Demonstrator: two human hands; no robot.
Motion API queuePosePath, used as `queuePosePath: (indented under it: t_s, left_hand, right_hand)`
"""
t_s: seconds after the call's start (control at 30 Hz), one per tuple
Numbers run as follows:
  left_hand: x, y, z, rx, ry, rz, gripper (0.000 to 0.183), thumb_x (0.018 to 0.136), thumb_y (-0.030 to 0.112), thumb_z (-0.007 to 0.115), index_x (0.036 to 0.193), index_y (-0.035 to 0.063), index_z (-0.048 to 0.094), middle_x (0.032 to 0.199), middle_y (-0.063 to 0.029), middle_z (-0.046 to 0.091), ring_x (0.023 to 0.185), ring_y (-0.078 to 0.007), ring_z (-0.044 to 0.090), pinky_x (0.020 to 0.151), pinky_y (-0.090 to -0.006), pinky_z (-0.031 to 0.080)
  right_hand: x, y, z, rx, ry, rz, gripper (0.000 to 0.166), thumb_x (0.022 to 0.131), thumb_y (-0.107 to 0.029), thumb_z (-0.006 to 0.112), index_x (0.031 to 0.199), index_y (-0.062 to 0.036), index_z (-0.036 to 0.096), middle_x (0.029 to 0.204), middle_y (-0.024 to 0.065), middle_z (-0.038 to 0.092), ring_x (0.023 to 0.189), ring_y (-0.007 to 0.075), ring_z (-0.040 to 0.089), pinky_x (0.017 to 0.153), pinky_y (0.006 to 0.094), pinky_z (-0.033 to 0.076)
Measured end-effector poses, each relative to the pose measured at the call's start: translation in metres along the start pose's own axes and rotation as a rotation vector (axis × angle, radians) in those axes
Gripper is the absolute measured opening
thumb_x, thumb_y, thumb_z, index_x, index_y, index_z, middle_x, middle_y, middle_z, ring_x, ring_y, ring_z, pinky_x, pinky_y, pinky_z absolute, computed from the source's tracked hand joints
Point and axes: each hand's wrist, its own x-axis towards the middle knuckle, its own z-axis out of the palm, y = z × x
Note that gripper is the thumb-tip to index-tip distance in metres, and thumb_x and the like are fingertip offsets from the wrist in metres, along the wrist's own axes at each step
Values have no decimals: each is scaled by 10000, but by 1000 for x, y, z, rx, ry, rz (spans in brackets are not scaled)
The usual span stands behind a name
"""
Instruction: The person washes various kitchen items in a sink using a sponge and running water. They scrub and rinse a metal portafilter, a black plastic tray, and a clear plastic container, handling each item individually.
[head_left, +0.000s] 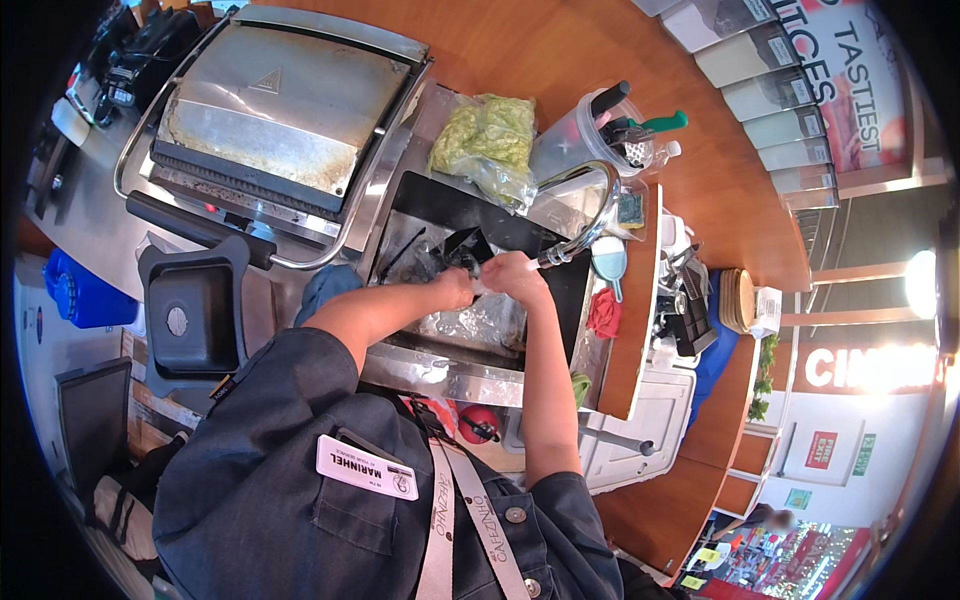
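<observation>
My left hand (453, 289) and my right hand (516, 276) are close together over a sink with black side walls (581, 300). The fingers of both are bent, and what lies between them is mostly hidden. Just beyond my fingers is a black angular piece (466, 244), perhaps part of a container; whether I grip it is unclear. The curved metal tap (609, 206) ends right beside my right hand. Wet, shiny patches cover the basin floor (480, 330). A thin black strip (403, 251) lies at the basin's left.
A contact grill (277, 112) with a long handle stands left, above a grey plastic tub (195, 315). Behind the sink are a bag of shredded greens (484, 139) and a clear utensil bucket (570, 139). A small brush (609, 259) and red cloth (604, 313) lie to the right.
</observation>
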Motion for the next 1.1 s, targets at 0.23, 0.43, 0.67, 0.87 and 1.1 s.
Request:
queuePosePath:
  t_s: [0.23,0.43,0.67,0.87,1.1]
  left_hand:
    - [-17,-1,-23,223,223,238,200,728,134,487,806,6,619,819,-103,595,816,-330,564,581,-438,495]
    - [-3,6,-56,-424,20,-141,227,729,168,507,922,84,593,924,-139,592,855,-303,577,760,-399,460]
    - [22,-27,-22,-1930,118,-421,228,664,64,614,886,17,589,808,-97,601,673,-217,580,596,-358,462]
    - [13,-10,-30,-2051,66,-564,256,726,114,605,961,30,552,904,-104,591,779,-243,586,649,-409,473]
    - [-1,16,-42,-428,127,-52,256,774,282,512,930,81,545,933,-143,580,853,-303,566,713,-407,466]
  right_hand:
    - [4,14,5,36,196,31,179,719,-46,584,877,35,609,750,82,624,670,136,588,613,241,461]
    - [-8,-6,0,217,252,-113,233,747,-1,518,968,63,554,819,118,620,737,175,601,669,270,472]
    - [-11,1,3,28,229,-57,211,774,-129,505,939,-20,578,867,205,594,849,322,581,732,361,446]
    - [-12,3,4,76,309,19,199,751,-105,528,920,-16,584,813,195,596,793,325,586,704,352,452]
    - [-22,-22,-10,380,140,38,264,753,-73,514,989,37,560,799,113,619,715,153,599,645,256,473]
